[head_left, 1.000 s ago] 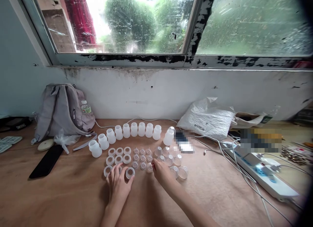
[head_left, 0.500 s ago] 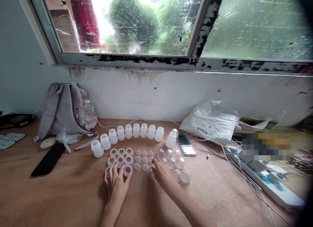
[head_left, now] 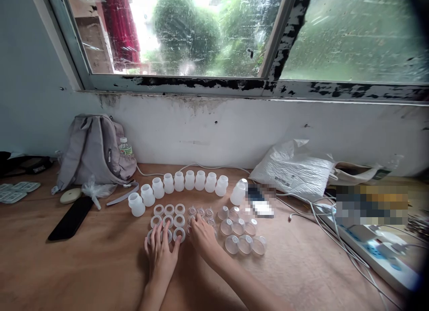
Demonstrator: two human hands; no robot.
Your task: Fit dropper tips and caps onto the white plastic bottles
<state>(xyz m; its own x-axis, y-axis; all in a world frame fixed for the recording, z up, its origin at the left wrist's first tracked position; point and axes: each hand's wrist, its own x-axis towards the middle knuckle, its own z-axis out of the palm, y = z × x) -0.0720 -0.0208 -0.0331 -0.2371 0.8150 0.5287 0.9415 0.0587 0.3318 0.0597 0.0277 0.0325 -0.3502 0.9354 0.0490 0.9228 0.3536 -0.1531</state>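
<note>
My left hand [head_left: 162, 253] lies with fingers spread over the lower rows of white screw rings [head_left: 179, 208], touching some of them. Right of the rings, my right hand [head_left: 203, 237] reaches over the clear bottle nipples [head_left: 209, 212], its fingers bent and drawn together. Whatever is under its fingertips is hidden, along with several nipples. Clear domed caps [head_left: 238, 226] stand in rows just right of that hand. Behind these parts, small frosted baby bottles [head_left: 189, 180] stand upright in a curved line, open at the top. One more frosted bottle [head_left: 238, 192] stands apart at the right end, with a cap-like top.
A black phone [head_left: 71, 218], a round cream disc [head_left: 70, 195] and a grey backpack [head_left: 95, 154] are at the left. A silvery plastic parcel [head_left: 293, 170] leans by the wall. A white power strip [head_left: 375, 250] and loose cables [head_left: 338, 239] run along the right.
My right hand has moved left, from the edge by the caps to over the nipples, uncovering more caps. My left hand stays on the rings. The whole view has shifted slightly.
</note>
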